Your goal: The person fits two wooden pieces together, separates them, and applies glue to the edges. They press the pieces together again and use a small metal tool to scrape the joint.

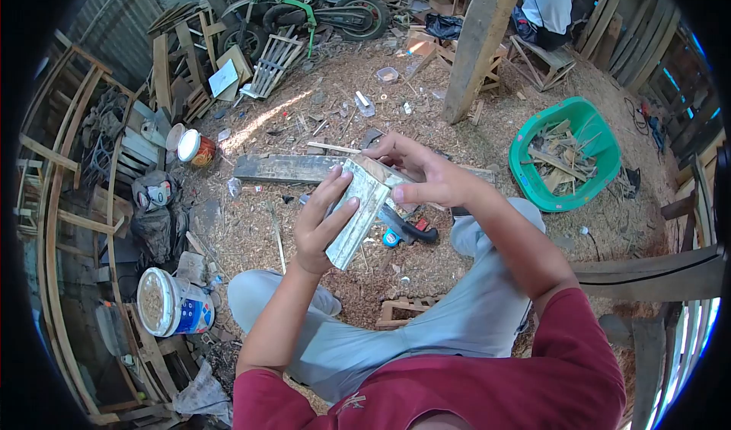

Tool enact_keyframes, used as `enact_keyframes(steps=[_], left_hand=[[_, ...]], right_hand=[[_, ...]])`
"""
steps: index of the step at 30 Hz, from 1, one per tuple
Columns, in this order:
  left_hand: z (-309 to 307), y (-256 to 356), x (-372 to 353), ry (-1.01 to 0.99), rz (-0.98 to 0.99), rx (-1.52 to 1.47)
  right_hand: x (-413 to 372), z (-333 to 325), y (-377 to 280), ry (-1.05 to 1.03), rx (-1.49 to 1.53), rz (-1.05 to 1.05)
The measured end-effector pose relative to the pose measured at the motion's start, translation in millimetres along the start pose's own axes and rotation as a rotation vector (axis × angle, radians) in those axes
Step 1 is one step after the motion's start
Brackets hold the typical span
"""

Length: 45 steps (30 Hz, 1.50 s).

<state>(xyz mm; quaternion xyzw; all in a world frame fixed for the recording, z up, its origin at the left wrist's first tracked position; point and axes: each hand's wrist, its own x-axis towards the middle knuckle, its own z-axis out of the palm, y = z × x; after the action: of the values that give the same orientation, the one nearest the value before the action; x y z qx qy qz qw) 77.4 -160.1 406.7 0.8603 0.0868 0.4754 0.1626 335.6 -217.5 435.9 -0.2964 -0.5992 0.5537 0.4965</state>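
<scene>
A pale, weathered wooden piece (358,215) is tilted in front of me, with my left hand (321,218) closed on its left side. My right hand (417,173) has its fingers and thumb on a wooden part (375,169) at the top of the same piece; whether the two parts are joined I cannot tell. Behind the hands a long dark plank (285,168) lies on the ground. Just below the right hand are a dark-handled tool (419,234) and a blue round item (391,237), both on the shavings.
A green tub (521,160) of wood scraps stands at the right. White buckets (183,308) (189,146) are at the left. Behind are an upright post (481,49), a green motorbike (304,11) and a seated person (545,5). A small wooden frame (396,312) lies between my legs.
</scene>
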Motion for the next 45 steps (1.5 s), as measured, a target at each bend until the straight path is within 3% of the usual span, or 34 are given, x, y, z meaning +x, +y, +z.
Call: enact_keyframes(steps=[16, 22, 45], left_hand=[[-9.2, 3.4, 2.4, -0.027, 0.052, 0.051], [-7.2, 7.0, 3.4, -0.004, 0.058, 0.052], [-9.1, 10.5, 3.5, -0.026, 0.069, 0.1]], right_hand=[[5.1, 4.9, 3.2, 0.029, -0.086, -0.126], [0.1, 0.2, 5.8, 0.013, -0.091, -0.039], [-2.5, 0.1, 2.4, 0.029, -0.064, -0.049]])
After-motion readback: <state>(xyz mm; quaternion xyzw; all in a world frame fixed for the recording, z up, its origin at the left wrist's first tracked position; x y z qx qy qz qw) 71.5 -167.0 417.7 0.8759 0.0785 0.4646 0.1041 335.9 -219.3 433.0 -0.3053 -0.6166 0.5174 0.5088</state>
